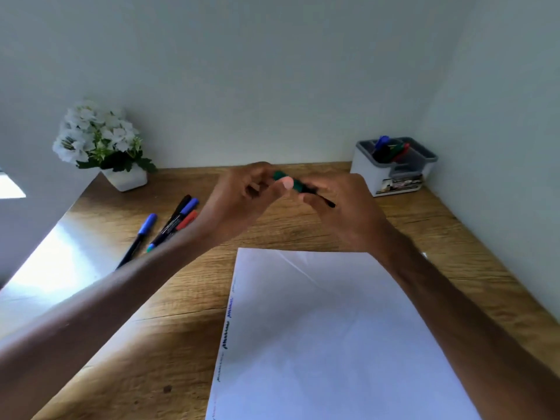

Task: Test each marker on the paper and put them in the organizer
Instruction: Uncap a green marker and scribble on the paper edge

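Held in the air just beyond the paper [318,328], the green marker [300,185] is pinched at its cap end by the left hand [239,201] and gripped along its barrel by the right hand [342,213], so a sudden tug might smear ink on skin.

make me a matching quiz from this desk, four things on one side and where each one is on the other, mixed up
Things:
1 green marker
2 organizer
3 flower pot
4 loose markers

Places:
a back left of the table
b held between left hand and right hand
c lying left of the paper
d back right corner

Pairs: 1-b, 2-d, 3-a, 4-c
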### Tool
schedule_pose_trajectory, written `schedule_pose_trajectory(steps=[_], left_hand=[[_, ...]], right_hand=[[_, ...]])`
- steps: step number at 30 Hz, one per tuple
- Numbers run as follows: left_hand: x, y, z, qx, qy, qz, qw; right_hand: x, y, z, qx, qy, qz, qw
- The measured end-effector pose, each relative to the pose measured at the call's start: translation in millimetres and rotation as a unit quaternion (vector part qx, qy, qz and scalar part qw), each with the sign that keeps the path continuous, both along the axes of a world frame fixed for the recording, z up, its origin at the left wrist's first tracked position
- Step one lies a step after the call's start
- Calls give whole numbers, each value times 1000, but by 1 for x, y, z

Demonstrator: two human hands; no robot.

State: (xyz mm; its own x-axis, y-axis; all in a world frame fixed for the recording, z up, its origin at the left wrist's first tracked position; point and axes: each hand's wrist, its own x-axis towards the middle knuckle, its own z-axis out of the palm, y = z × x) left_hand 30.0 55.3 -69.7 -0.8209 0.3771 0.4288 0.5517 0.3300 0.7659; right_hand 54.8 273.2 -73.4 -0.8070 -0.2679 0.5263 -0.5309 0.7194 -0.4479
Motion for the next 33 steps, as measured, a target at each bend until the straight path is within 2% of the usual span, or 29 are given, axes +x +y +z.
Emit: schedule_pose_trajectory(steps=[2, 4, 6, 8, 15, 22, 26, 33], left_hand=[[-12, 10, -1, -43, -25, -15, 999], [-23, 13, -10, -148, -33, -46, 987], [-28, 15, -21, -264, -15, -84, 961], [-29, 18, -27, -343, 1, -102, 934], [-27, 16, -27, -381, 12, -93, 920], [-22, 16, -25, -402, 15, -87, 911], [-20, 18, -22, -410, -5, -90, 908], [-1, 28, -13, -504, 11, -91, 859]], right_hand=[[-6, 12, 4, -10, 11, -48, 999], [-9, 27, 12, -55, -3, -103, 993], [-9, 39, 20, -121, 7, -141, 983], [-7, 50, 28, -184, 42, -153, 970], [-10, 75, 56, -229, 174, -179, 941], [-13, 109, 65, -259, 302, -235, 887], [-17, 125, 47, -246, 304, -275, 878], [-29, 147, 18, -182, 239, -314, 901]])
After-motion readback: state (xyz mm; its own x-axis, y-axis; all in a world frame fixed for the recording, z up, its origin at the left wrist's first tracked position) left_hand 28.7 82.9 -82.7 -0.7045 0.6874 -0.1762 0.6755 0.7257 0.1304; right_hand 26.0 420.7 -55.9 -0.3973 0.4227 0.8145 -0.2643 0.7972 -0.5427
